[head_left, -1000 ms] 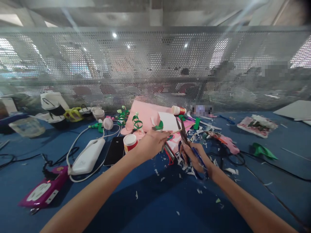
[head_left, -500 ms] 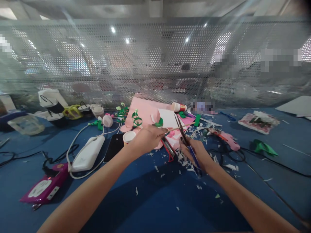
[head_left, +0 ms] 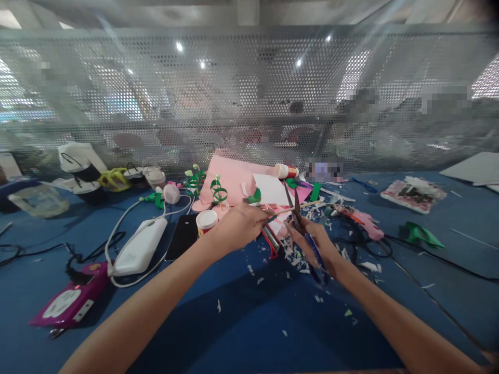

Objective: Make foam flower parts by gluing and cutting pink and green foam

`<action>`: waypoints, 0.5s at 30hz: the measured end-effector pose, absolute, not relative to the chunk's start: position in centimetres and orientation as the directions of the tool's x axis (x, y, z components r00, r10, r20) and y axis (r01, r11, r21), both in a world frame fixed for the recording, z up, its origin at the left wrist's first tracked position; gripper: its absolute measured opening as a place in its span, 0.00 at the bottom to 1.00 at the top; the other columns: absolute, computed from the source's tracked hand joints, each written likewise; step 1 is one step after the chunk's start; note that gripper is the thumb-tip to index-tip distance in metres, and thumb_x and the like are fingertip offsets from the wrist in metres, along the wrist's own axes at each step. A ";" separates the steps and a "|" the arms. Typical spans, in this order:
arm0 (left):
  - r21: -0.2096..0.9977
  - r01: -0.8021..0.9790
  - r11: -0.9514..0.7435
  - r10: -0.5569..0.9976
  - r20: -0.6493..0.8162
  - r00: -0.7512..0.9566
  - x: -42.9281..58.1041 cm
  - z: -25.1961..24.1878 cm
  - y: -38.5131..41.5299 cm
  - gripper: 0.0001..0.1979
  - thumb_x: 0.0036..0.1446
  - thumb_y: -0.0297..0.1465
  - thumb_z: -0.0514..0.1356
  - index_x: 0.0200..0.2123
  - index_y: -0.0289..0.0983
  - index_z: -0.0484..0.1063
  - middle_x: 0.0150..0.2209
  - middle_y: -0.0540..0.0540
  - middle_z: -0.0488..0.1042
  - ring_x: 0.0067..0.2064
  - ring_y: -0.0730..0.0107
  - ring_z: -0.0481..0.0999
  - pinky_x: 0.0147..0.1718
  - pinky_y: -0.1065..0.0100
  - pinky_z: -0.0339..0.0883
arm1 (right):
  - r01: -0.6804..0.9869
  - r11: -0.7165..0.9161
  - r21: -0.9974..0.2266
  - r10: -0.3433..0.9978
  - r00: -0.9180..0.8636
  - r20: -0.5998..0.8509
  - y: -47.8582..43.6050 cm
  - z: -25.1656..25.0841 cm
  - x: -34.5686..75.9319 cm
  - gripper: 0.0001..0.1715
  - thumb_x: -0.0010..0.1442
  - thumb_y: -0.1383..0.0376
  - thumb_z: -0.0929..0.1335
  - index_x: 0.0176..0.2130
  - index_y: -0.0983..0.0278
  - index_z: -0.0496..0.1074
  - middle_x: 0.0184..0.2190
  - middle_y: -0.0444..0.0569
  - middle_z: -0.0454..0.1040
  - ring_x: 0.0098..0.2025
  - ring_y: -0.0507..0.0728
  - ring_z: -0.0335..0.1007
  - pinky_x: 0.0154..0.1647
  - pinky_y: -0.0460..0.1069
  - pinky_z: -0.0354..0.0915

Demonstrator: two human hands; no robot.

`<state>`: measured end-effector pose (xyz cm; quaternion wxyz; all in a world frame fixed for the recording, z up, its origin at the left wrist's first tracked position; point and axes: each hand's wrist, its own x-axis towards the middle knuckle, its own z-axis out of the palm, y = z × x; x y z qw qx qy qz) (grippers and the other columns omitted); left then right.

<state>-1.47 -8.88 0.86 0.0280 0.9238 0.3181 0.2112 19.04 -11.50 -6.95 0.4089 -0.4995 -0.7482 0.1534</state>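
My left hand [head_left: 244,223] is closed on a thin pale stick [head_left: 283,210], which points right across the scissors. In my right hand [head_left: 312,241] are scissors with blue handles [head_left: 316,254], their dark blades [head_left: 295,200] parted and pointing away from me. The stick passes at the blades. Behind the hands lie a white paper sheet [head_left: 271,189] and a large pink sheet [head_left: 234,174]. A red and silver tool [head_left: 272,240] rests on the blue table between the hands, with white paper scraps [head_left: 298,259] around it.
A white power bank [head_left: 142,246], a black phone [head_left: 181,238], a purple packet [head_left: 72,298] and a paper cup [head_left: 206,221] are at the left. Green curled strips [head_left: 219,192] stand behind. Black cables and a green scrap [head_left: 423,235] lie right. A perforated metal screen [head_left: 249,104] spans the back.
The scissor blades have opened wider. The stick now reaches further right past the blades, and the view has shifted slightly.
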 end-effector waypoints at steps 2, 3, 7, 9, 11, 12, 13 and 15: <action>0.096 0.591 -0.801 0.580 0.374 0.724 -1.6 1.0 -9.0 0.16 0.58 0.23 0.50 0.44 0.36 0.73 0.39 0.41 0.78 0.38 0.69 0.77 0.38 0.69 0.71 | 0.626 0.443 -0.642 0.878 -0.159 0.451 -11.7 -6.7 19.0 0.15 0.61 0.58 0.60 0.27 0.62 0.64 0.22 0.44 0.67 0.24 0.52 0.64 0.25 0.47 0.58; 0.060 0.605 -0.794 0.580 0.371 0.725 -1.6 1.1 -9.1 0.16 0.57 0.22 0.50 0.45 0.36 0.73 0.39 0.41 0.78 0.38 0.69 0.77 0.38 0.69 0.71 | 0.629 0.444 -0.638 0.877 -0.159 0.453 -11.8 -6.5 18.9 0.15 0.61 0.58 0.60 0.26 0.62 0.64 0.21 0.44 0.66 0.23 0.52 0.64 0.24 0.47 0.58; -0.054 0.663 -0.747 0.610 0.342 0.715 -1.4 1.3 -9.5 0.19 0.56 0.22 0.52 0.51 0.36 0.69 0.39 0.41 0.77 0.38 0.64 0.77 0.35 0.66 0.71 | 0.655 0.428 -0.622 0.878 -0.140 0.457 -12.3 -5.7 18.6 0.12 0.60 0.59 0.60 0.27 0.61 0.63 0.19 0.43 0.65 0.20 0.52 0.62 0.23 0.47 0.57; -0.098 0.672 -0.734 0.614 0.327 0.718 -1.2 1.4 -9.9 0.20 0.55 0.22 0.53 0.52 0.36 0.67 0.38 0.41 0.77 0.38 0.63 0.77 0.34 0.66 0.70 | 0.685 0.415 -0.599 0.875 -0.121 0.468 -12.3 -5.6 18.5 0.09 0.59 0.61 0.61 0.28 0.61 0.61 0.19 0.43 0.65 0.20 0.53 0.63 0.23 0.47 0.57; -0.133 0.680 -0.721 0.615 0.331 0.716 -1.0 1.4 -10.3 0.20 0.55 0.22 0.53 0.52 0.36 0.67 0.40 0.41 0.77 0.39 0.63 0.77 0.34 0.67 0.70 | 0.737 0.412 -0.536 0.857 -0.113 0.503 -12.1 -5.7 18.6 0.07 0.58 0.63 0.61 0.28 0.61 0.60 0.20 0.45 0.67 0.22 0.54 0.65 0.25 0.48 0.58; -0.142 0.686 -0.714 0.616 0.339 0.711 -0.9 1.4 -10.5 0.20 0.55 0.22 0.52 0.52 0.36 0.67 0.41 0.40 0.76 0.39 0.64 0.77 0.34 0.67 0.70 | 0.770 0.404 -0.493 0.845 -0.108 0.524 -12.0 -5.9 18.7 0.06 0.57 0.64 0.61 0.28 0.62 0.60 0.21 0.46 0.68 0.23 0.55 0.66 0.26 0.48 0.58; -0.142 0.691 -0.709 0.617 0.349 0.705 -0.8 1.3 -10.7 0.20 0.56 0.22 0.52 0.52 0.37 0.66 0.41 0.41 0.76 0.39 0.64 0.76 0.34 0.68 0.70 | 0.805 0.391 -0.446 0.832 -0.102 0.545 -11.9 -6.1 18.8 0.05 0.56 0.65 0.61 0.29 0.62 0.61 0.22 0.47 0.69 0.24 0.56 0.67 0.26 0.49 0.59; -0.108 0.696 -0.710 0.623 0.364 0.692 -0.6 1.2 -10.9 0.19 0.56 0.21 0.51 0.51 0.37 0.68 0.40 0.42 0.77 0.38 0.66 0.77 0.34 0.69 0.70 | 0.868 0.343 -0.360 0.807 -0.075 0.586 -11.6 -6.5 19.0 0.05 0.55 0.64 0.60 0.32 0.64 0.63 0.25 0.51 0.71 0.26 0.58 0.69 0.28 0.50 0.60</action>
